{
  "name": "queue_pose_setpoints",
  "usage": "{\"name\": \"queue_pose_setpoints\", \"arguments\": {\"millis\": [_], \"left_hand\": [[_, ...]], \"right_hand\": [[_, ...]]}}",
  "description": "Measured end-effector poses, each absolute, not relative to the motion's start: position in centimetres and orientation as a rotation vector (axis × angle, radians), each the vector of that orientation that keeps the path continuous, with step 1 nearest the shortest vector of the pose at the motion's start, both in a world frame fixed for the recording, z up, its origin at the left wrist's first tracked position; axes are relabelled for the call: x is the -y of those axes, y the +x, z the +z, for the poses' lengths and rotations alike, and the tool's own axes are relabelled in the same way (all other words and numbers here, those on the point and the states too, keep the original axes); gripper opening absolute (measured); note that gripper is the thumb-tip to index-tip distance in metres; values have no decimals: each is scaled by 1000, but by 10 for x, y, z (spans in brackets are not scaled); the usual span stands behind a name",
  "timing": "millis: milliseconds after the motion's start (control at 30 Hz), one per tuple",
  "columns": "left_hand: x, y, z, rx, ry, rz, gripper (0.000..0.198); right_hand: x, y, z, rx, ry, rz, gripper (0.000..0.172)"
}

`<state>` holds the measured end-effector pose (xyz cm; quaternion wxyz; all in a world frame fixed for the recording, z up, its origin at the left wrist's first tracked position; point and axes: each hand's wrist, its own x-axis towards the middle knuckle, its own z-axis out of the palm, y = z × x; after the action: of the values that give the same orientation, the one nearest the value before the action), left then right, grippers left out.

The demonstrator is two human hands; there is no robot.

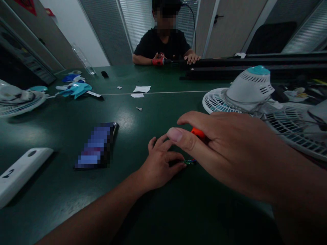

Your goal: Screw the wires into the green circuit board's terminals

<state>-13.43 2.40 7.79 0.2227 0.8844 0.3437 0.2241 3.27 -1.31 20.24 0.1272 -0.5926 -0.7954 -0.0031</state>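
My left hand rests low over the green table, thumb and forefinger pinching a small green circuit board. Thin red and blue wires run from the board's right end, partly hidden behind my right hand. Closer to the camera, my right hand is raised above the board, its fingers curled around an orange object. Only a rounded orange part shows between thumb and forefinger; the rest is covered, so I cannot tell its kind.
A phone and a white device marked 2 lie left. White fan housings stand right. Paper scraps, blue plastic pieces and a clear bottle lie farther back. Opposite, a person holds a red power drill near long black bars.
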Motion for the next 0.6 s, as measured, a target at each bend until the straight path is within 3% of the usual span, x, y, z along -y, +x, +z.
{"name": "queue_pose_setpoints", "arguments": {"millis": [367, 600], "left_hand": [[-25, -135, 84, -1016, 2510, 410, 12], [-25, -135, 85, -1023, 2514, 378, 14]], "right_hand": [[10, 33, 204, 2359, -1778, -40, 31], [9, 33, 203, 2360, -1729, -51, 34]]}}
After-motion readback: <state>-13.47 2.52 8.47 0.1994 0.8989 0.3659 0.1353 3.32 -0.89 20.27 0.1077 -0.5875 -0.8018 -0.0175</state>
